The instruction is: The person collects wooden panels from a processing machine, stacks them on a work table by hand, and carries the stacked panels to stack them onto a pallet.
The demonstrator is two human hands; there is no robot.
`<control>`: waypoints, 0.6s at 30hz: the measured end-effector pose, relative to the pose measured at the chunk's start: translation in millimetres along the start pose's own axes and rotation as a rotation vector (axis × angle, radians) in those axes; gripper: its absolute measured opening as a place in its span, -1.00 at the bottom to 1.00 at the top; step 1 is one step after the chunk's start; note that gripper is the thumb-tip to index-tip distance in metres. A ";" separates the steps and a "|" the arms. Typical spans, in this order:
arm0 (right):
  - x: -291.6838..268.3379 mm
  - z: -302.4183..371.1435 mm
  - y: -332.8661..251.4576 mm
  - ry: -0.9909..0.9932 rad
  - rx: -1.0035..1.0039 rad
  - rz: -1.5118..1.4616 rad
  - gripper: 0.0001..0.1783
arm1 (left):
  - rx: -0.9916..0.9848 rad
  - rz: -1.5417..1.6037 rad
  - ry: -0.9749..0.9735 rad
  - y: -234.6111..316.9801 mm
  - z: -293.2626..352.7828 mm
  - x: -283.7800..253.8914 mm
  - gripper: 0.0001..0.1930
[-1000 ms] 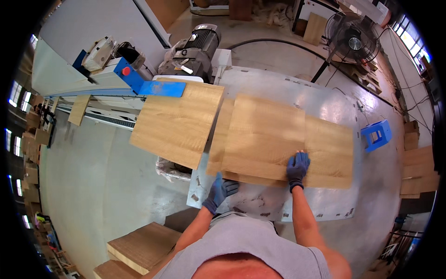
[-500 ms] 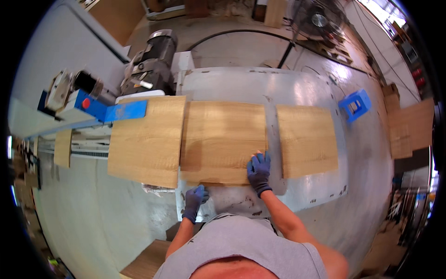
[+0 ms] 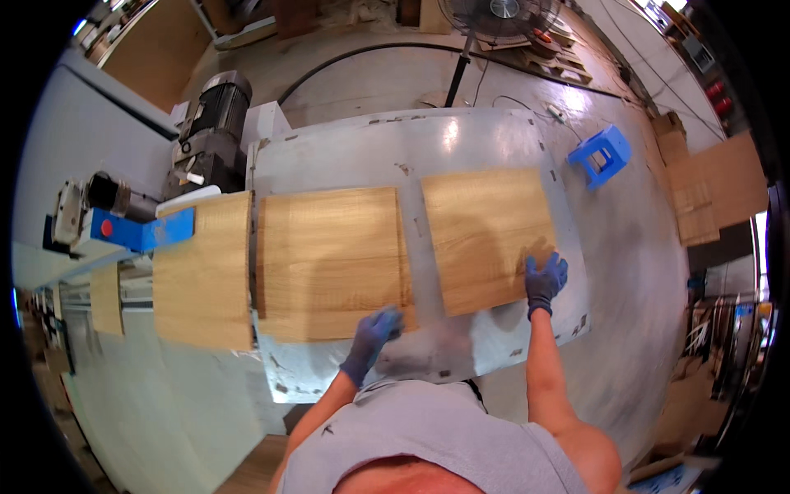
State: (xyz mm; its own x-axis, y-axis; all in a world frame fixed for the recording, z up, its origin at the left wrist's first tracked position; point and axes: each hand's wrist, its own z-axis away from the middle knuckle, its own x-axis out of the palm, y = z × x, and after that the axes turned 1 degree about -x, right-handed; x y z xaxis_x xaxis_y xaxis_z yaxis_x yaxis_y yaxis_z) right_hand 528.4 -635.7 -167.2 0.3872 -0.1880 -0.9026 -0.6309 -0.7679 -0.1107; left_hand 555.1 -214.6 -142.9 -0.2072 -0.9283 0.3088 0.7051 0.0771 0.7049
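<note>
Three flat wood-grain panels lie side by side before me. The middle panel (image 3: 325, 255) and the right panel (image 3: 485, 235) rest on a grey metal table (image 3: 329, 152). My gloved right hand (image 3: 545, 280) is at the near right corner of the right panel, fingers spread; whether it touches the wood I cannot tell. My gloved left hand (image 3: 374, 339) hovers near the front right corner of the middle panel, its fingers blurred by motion. The left panel (image 3: 202, 284) extends off the table, partly under a blue machine arm (image 3: 169, 229).
A dark motor (image 3: 216, 115) stands behind the left panel. Further left, a narrower wood-grain piece (image 3: 106, 298) sits along the machine. A blue stool (image 3: 601, 156) is beyond the table's right side, with cardboard (image 3: 716, 185) farther right. At the back stands a fan (image 3: 500, 12).
My right hand has left the middle panel for the right panel. My left hand has moved rightward along the middle panel's near edge. The view has shifted right.
</note>
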 end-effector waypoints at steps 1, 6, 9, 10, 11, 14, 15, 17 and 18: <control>0.0 -8.6 18.2 -0.028 0.027 0.045 -0.27 | 0.212 -0.182 0.059 -23.3 -32.3 19.0 -0.58; 23.4 -20.6 71.4 -0.232 0.010 0.027 -0.26 | 0.358 -0.976 0.502 -32.5 -95.0 165.9 -0.42; 41.0 -11.6 83.7 -0.278 -0.039 -0.162 -0.28 | 0.312 -1.212 0.746 -24.1 -98.7 211.7 -0.36; 47.1 -9.7 94.2 -0.143 -0.058 -0.140 -0.32 | 0.221 -1.206 0.778 -13.2 -98.5 224.4 -0.36; 53.2 -12.6 95.2 -0.004 -0.077 -0.124 -0.35 | 0.223 -1.201 0.801 -7.6 -103.5 221.8 -0.36; 16.2 -37.9 60.3 -0.283 0.092 -0.175 -0.33 | 0.287 -0.689 0.719 -21.1 -109.7 177.5 -0.42; 14.0 -41.3 62.1 -0.369 0.200 -0.130 -0.32 | 0.294 -0.690 0.731 -12.2 -104.6 181.0 -0.42; 23.9 -43.1 78.8 -0.433 0.216 -0.258 -0.34 | 0.379 -0.750 0.699 6.9 -81.9 183.4 -0.50; 30.6 -38.2 83.1 -0.365 0.205 -0.424 -0.53 | 0.381 -0.748 0.705 19.8 -69.0 183.6 -0.50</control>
State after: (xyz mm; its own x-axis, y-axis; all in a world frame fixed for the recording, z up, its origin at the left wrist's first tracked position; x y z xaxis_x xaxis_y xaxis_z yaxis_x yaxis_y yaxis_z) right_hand 513.5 -728.7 -188.1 0.4006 0.3592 -0.8429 -0.6028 -0.5894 -0.5377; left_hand 577.7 -408.6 -116.3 0.0243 -0.7777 -0.6282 0.2816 -0.5976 0.7507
